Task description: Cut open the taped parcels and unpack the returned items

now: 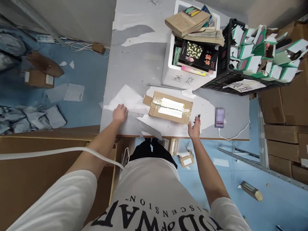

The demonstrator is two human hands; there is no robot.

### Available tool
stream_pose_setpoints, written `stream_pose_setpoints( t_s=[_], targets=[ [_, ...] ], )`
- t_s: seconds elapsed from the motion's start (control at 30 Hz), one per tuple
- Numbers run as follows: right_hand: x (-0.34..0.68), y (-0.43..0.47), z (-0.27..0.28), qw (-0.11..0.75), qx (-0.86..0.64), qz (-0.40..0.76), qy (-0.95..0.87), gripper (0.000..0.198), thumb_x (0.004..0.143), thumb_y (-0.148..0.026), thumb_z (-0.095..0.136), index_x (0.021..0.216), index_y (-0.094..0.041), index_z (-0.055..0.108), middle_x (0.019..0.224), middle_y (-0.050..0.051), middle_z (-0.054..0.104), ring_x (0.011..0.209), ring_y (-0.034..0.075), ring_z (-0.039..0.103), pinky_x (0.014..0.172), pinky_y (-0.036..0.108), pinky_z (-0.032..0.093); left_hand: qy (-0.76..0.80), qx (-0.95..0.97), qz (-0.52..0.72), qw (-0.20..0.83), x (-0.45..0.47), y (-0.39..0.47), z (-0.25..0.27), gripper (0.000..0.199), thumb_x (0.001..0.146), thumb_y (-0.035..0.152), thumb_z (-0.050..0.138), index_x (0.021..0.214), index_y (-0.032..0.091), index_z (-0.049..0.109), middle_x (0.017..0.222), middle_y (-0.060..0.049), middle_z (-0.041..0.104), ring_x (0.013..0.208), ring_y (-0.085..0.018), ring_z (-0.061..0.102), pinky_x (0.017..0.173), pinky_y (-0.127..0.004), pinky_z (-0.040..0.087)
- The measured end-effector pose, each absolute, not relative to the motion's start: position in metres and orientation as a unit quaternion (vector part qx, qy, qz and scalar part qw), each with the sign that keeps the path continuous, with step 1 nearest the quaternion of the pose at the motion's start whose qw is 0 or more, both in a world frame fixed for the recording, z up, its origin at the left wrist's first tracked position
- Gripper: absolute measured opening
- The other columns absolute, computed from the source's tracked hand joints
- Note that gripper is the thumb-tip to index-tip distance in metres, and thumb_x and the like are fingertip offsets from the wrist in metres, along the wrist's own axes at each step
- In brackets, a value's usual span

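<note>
A taped brown cardboard box (pixel 170 107) with white labels lies on the worktable in front of me, one end flap sticking out to the left. Torn white paper (pixel 128 98) spreads left of it, and my left hand (pixel 120 114) rests on this sheet's near edge with its fingers laid down. Close by the box's right near corner is my right hand (pixel 194 128), closed around a small dark-ended cutter (pixel 198 116); most of the tool is hidden by the fingers. More white paper (pixel 158 125) lies under and in front of the box.
Behind the box stands a white foam bin (pixel 190 77) of books, beside a black crate (pixel 231 78) full of green-and-white cartons. A phone (pixel 219 117) on a cable lies at right. Large cardboard (pixel 43 179) stands at left; stacked boxes (pixel 281 128) at right.
</note>
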State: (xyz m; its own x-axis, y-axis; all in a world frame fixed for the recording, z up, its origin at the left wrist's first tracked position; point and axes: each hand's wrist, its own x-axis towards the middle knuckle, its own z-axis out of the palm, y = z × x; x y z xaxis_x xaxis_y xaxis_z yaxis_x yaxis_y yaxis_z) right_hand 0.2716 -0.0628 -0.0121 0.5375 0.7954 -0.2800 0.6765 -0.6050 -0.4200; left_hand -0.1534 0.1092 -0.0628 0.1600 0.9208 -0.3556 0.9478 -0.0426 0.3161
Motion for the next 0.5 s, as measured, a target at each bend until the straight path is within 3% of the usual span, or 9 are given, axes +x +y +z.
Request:
stream_pose_setpoints(
  t_s=[0.07, 0.17, 0.3, 0.4, 0.5],
  targets=[
    [0.269, -0.060, -0.014, 0.181, -0.866, 0.275, -0.376, 0.068, 0.090, -0.048, 0.033, 0.148, -0.014, 0.020, 0.144, 0.020, 0.036, 0.123, 0.023, 0.046, 0.098, 0.039, 0.041, 0.677, 0.697, 0.007, 0.238, -0.163, 0.110, -0.060, 0.034, 0.090, 0.028, 0.036, 0.111, 0.017, 0.059, 0.123, -0.017, 0.059, 0.123, -0.030, 0.049, 0.103, -0.046, 0.036],
    [0.267, -0.054, -0.010, 0.252, -0.850, 0.361, -0.290, 0.061, 0.092, -0.051, 0.023, 0.144, -0.020, 0.031, 0.145, 0.014, 0.041, 0.127, 0.020, 0.045, 0.098, 0.035, 0.041, 0.722, 0.638, 0.117, 0.242, -0.162, 0.111, -0.053, 0.037, 0.088, 0.025, 0.036, 0.118, 0.015, 0.055, 0.105, -0.014, 0.066, 0.106, -0.028, 0.060, 0.097, -0.041, 0.041],
    [0.256, -0.038, -0.001, 0.380, -0.761, 0.493, -0.183, 0.060, 0.092, -0.059, 0.014, 0.136, -0.031, 0.043, 0.144, 0.004, 0.046, 0.124, 0.018, 0.049, 0.095, 0.036, 0.043, 0.640, 0.575, 0.313, 0.402, -0.114, 0.107, -0.052, 0.039, 0.090, 0.031, 0.035, 0.119, 0.016, 0.057, 0.114, -0.009, 0.065, 0.108, -0.021, 0.060, 0.097, -0.032, 0.043],
    [0.238, -0.027, 0.003, 0.450, -0.677, 0.568, -0.129, 0.055, 0.086, -0.066, 0.030, 0.128, -0.036, 0.050, 0.142, -0.001, 0.049, 0.121, 0.021, 0.052, 0.094, 0.040, 0.044, 0.579, 0.479, 0.336, 0.569, -0.062, 0.096, -0.056, 0.046, 0.089, 0.048, 0.041, 0.112, 0.013, 0.061, 0.119, -0.011, 0.064, 0.113, -0.024, 0.057, 0.100, -0.035, 0.041],
    [0.218, -0.027, 0.008, 0.500, -0.639, 0.579, -0.082, 0.052, 0.082, -0.066, 0.041, 0.123, -0.036, 0.053, 0.134, -0.002, 0.057, 0.115, 0.023, 0.055, 0.092, 0.045, 0.046, 0.548, 0.399, 0.338, 0.653, -0.034, 0.080, -0.053, 0.059, 0.085, 0.062, 0.043, 0.113, 0.013, 0.060, 0.121, -0.013, 0.064, 0.116, -0.027, 0.056, 0.102, -0.039, 0.039]
  ],
)
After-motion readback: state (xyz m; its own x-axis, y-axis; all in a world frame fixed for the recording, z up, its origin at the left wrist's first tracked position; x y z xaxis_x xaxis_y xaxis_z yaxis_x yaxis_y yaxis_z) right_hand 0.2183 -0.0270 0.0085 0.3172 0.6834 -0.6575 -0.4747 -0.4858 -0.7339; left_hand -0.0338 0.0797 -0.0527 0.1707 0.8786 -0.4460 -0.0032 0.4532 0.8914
